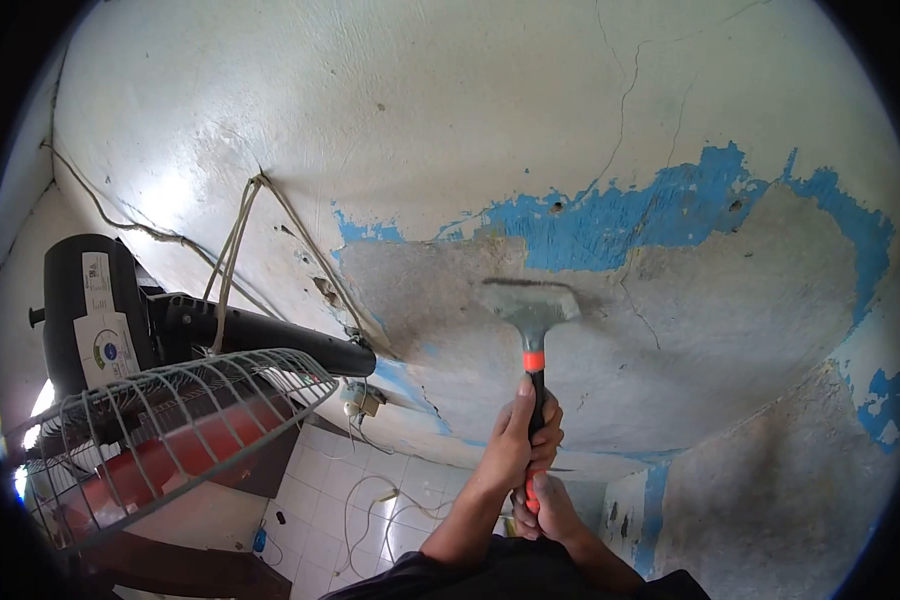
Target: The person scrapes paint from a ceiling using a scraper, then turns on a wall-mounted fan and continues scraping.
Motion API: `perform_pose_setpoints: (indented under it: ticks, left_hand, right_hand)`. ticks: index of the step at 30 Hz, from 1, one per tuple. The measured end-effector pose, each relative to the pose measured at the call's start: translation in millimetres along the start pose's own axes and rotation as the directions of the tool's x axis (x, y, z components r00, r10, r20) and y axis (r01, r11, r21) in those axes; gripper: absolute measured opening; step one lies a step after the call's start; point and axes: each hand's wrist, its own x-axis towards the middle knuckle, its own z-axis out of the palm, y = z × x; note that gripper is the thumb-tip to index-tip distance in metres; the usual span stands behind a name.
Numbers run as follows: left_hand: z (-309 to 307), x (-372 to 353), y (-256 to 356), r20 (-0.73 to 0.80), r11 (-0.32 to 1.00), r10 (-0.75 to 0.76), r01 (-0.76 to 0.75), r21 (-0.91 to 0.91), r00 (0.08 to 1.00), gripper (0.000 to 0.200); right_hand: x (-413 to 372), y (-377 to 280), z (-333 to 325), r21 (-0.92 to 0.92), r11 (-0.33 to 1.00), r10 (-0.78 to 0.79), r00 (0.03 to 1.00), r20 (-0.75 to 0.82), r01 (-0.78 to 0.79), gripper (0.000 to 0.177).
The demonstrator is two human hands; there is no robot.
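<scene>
Both my hands grip a long-handled scraper (pixel 536 378) with a wide grey head and a black and orange handle. My left hand (pixel 522 440) is wrapped round the upper part of the handle, below the orange collar. Lower down, my right hand (pixel 552 508) closes round the orange end of the handle. The scraper's blade edge is against or very near the bare grey patch of the wall (pixel 420 290); exact contact cannot be made out. Above it runs a ragged band of blue paint (pixel 590 235), bordered by white paint.
A fan (pixel 95 310) with a wire cage hangs at the left, near a looped cord (pixel 235 240) on the wall. Below it is a wall socket (pixel 362 398). A loose cable (pixel 350 525) lies on the white tiled floor (pixel 315 480). Cracks run through the upper wall.
</scene>
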Motion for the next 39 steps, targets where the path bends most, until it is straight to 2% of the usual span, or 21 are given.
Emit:
perform_pose_setpoints:
  ticks: [4,6,9,12,13,19,22,26,28,31,36,39]
  left_hand:
    - [3.8,0.8,6.0,0.027,1.0,0.007,-0.006,-0.006,1.0,0.051]
    - [0.2,-1.3,-1.0,-0.008,1.0,-0.003,0.003,-0.008,1.0,0.051]
    - [1.0,0.8,-6.1,-0.015,1.0,-0.012,0.012,-0.003,1.0,0.052]
    - [8.8,1.6,2.6,-0.022,1.0,-0.012,0.013,0.027,1.0,0.052]
    - [12.3,2.6,5.5,-0.022,0.999,-0.004,0.004,0.036,1.0,0.052]
    - [6.7,-2.1,-5.5,-0.077,0.998,-0.033,0.037,0.054,0.996,0.053]
    - [15.5,2.2,6.0,-0.058,0.992,0.022,-0.014,0.128,0.998,0.053]
    - [3.3,0.5,-1.0,-0.085,0.993,-0.013,0.023,0.119,0.996,0.053]
    - [-0.2,-0.5,-1.7,-0.063,0.992,-0.042,0.049,0.113,0.997,0.053]
    - [10.7,4.5,11.0,-0.013,0.98,-0.009,0.011,0.198,1.0,0.054]
    - [0.1,-1.7,6.5,-0.079,0.972,-0.055,0.071,0.222,0.995,0.055]
    - [6.0,4.8,13.9,-0.054,0.963,-0.044,0.057,0.265,0.998,0.055]
  right_hand:
    - [0.7,-11.4,1.8,-0.025,1.0,0.002,1.0,0.0,-0.002,0.062]
    - [0.0,-6.2,1.7,-0.048,0.999,-0.004,1.0,-0.029,0.003,0.062]
    - [-3.9,3.6,0.2,-0.033,0.999,-0.018,1.0,-0.017,0.018,0.061]
    - [-0.7,-13.3,-2.6,-0.008,1.0,-0.011,1.0,0.026,0.011,0.061]
    - [-1.0,-10.6,-1.0,0.028,0.999,-0.022,1.0,0.012,0.022,0.056]
    - [-4.6,4.1,-2.1,0.019,1.0,0.006,1.0,0.011,-0.007,0.061]
    - [3.5,-7.8,-3.7,0.001,1.0,-0.03,0.998,0.049,0.03,0.061]
    - [8.7,5.3,-5.8,-0.001,1.0,0.005,1.0,0.03,-0.005,0.062]
    - [7.2,12.5,-4.7,0.04,0.999,-0.033,0.999,0.027,0.032,0.06]
    - [15.3,7.4,2.4,0.074,0.995,-0.062,0.998,0.016,0.061,0.061]
    - [19.5,22.6,-0.2,0.125,0.992,-0.022,1.0,0.009,0.02,0.064]
    - [22.1,27.6,1.5,0.068,0.996,-0.052,0.999,-0.004,0.053,0.066]
